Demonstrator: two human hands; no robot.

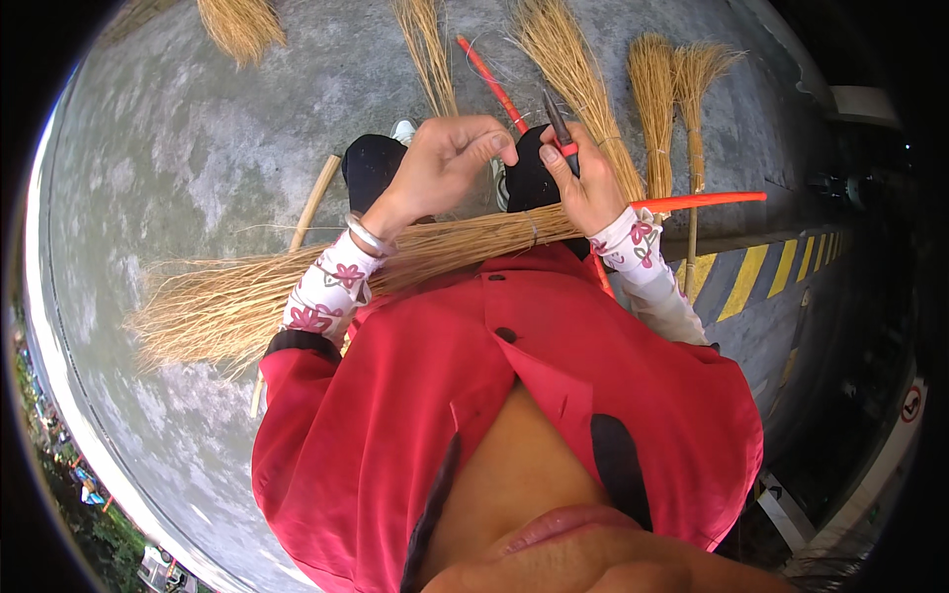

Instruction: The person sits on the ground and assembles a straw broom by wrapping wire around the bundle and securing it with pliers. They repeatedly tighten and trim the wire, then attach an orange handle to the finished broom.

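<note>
The concrete floor [227, 148] forms the base surface. The person wears a red jacket [425, 385] with dark buttons. The main broom [455, 248], a bundle of straw-coloured bristles, lies crosswise along the jacket's lower edge; its splayed end points left, and its bound section passes beneath the right wrist. An orange-red handle [707, 201] projects to the right, in line with the bundle. A large bristle bundle [568, 74] lies beyond the right hand, with two smaller brooms [650, 99] beside it, farther right. A yellow-and-black striped band [751, 285] runs along the right side. A separate broom head [240, 30] lies at the upper left.

The hands are apart, both above the main broom. Left hand [447, 163]: fingers curled, thumb near the index finger; whether a thin strand is gripped cannot be told. Right hand [591, 186]: closed around a hand tool [561, 127] with a dark tip and red-and-black grip, tip directed away from the person. A light-coloured bracelet [368, 237] encircles the left wrist.
</note>
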